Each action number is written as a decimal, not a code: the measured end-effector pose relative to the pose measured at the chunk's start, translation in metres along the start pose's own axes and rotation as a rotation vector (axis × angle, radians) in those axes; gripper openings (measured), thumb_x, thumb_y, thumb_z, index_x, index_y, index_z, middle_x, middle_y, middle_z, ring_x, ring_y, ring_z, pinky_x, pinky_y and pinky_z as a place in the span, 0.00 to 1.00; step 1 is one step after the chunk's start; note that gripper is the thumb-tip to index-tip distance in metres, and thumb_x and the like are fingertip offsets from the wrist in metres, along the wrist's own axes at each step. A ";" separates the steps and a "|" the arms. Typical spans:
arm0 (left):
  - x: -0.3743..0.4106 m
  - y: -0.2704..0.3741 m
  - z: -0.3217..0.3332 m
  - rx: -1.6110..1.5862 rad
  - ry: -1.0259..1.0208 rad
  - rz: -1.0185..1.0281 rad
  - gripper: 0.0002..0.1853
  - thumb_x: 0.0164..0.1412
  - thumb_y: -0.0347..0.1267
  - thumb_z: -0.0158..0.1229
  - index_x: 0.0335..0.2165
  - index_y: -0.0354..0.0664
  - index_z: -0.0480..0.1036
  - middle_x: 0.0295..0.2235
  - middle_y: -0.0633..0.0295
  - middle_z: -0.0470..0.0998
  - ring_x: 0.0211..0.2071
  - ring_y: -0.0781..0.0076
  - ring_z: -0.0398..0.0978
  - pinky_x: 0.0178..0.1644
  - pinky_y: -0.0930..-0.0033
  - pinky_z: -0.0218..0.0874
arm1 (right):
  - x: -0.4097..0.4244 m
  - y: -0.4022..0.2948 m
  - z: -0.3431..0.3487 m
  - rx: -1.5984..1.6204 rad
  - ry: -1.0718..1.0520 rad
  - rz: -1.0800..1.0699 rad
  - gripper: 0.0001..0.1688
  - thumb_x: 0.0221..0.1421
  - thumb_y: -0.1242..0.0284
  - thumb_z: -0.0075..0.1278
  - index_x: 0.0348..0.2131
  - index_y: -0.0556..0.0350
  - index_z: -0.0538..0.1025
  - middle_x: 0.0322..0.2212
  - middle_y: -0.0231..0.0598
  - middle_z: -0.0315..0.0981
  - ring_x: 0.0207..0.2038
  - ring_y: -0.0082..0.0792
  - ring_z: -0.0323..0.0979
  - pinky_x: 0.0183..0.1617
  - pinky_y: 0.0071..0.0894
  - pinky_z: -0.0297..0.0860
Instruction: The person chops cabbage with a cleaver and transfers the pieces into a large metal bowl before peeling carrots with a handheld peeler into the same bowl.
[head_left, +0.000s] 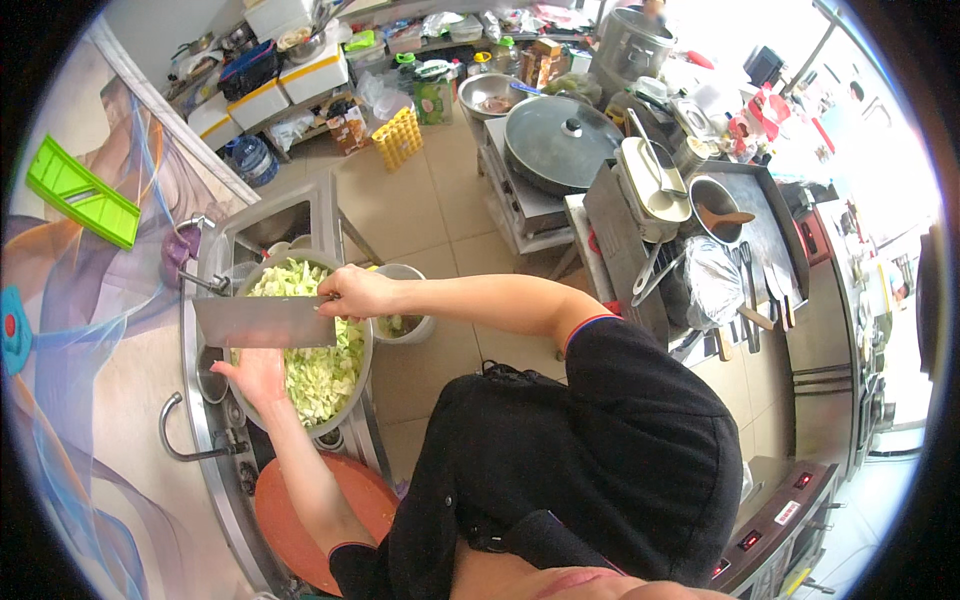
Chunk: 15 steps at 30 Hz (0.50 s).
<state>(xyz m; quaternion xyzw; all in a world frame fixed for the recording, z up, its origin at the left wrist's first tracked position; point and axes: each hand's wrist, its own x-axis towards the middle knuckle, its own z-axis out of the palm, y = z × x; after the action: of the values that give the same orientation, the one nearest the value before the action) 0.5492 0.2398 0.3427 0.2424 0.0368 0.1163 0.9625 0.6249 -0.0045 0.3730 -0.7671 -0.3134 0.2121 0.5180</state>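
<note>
My right hand (358, 292) grips the handle of a wide metal cleaver (262, 322), its blade held level over a big basin (365, 375) of chopped cabbage (322, 382). Just below the blade, my left hand (261, 379) is spread with the thumb out, over the left side of the basin. The blade hides its fingertips, so I cannot tell whether they touch the metal. The basin sits on the steel sink counter, and a round orange-brown board (300, 517) lies nearer to me under my left forearm.
Two faucets, a curved one (171, 427) among them, stand along the wall side. A white bucket (412, 330) is right of the basin. A green slicer (82, 193) hangs on the wall. Farther right are a large lidded pan (562, 142) and a griddle (765, 225) with utensils.
</note>
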 end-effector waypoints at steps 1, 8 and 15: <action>-0.001 -0.002 0.004 -0.032 -0.021 -0.047 0.59 0.46 0.65 0.47 0.59 0.27 0.39 0.62 0.47 0.41 0.64 0.55 0.37 0.66 0.54 0.28 | 0.002 0.006 -0.001 -0.068 0.064 -0.037 0.15 0.49 0.66 0.52 0.27 0.62 0.74 0.19 0.42 0.73 0.20 0.33 0.73 0.26 0.33 0.69; -0.036 0.024 0.019 0.366 -0.174 0.037 0.39 0.63 0.49 0.41 0.58 0.28 0.44 0.60 0.43 0.48 0.62 0.54 0.44 0.66 0.60 0.31 | 0.015 0.033 0.002 -0.337 0.313 -0.067 0.12 0.43 0.66 0.49 0.24 0.56 0.75 0.23 0.49 0.74 0.29 0.51 0.73 0.34 0.47 0.69; -0.035 0.042 0.082 1.798 -0.528 0.503 0.23 0.65 0.38 0.42 0.51 0.31 0.62 0.52 0.54 0.65 0.53 0.64 0.61 0.57 0.67 0.49 | -0.012 0.015 0.010 -0.745 0.305 -0.298 0.09 0.42 0.66 0.49 0.21 0.53 0.72 0.20 0.41 0.72 0.26 0.45 0.74 0.28 0.43 0.70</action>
<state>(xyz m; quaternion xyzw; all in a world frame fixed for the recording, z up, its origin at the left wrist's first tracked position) 0.5173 0.2294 0.4352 0.9068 -0.1580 0.1890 0.3421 0.6134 -0.0104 0.3553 -0.8708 -0.3958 -0.1084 0.2709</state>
